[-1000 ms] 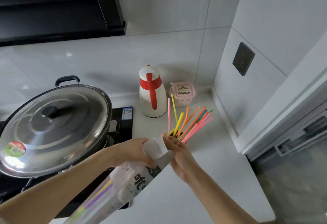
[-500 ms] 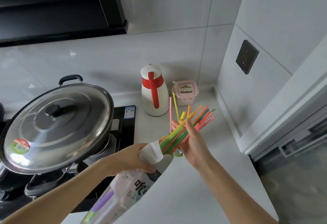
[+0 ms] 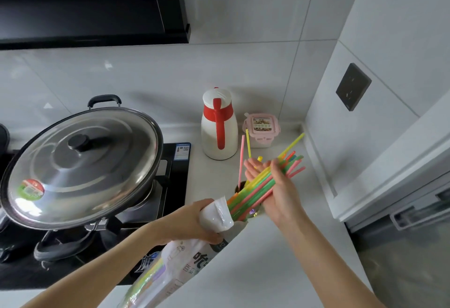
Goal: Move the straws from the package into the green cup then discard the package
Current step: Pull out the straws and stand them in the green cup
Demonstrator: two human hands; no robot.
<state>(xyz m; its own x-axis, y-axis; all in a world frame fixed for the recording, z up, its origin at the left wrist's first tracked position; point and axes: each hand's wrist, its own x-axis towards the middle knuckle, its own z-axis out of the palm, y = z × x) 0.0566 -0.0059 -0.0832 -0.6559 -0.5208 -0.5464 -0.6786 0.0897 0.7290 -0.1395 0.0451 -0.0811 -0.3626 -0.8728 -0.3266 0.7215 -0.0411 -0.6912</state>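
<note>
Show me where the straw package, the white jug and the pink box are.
Package (image 3: 194,259): head view, its printed white front.
Jug (image 3: 230,135): head view, its white body beside the red handle.
Box (image 3: 261,125): head view, its labelled lid.

One head-worn wide-angle camera looks forward and down, close over the worktop, toward the corner beside the wok.

Straws: yellow, green, pink, orange. Package: white with black lettering. Jug: white, red handle. Box: pink. Bench: white. Lid: silver.
</note>
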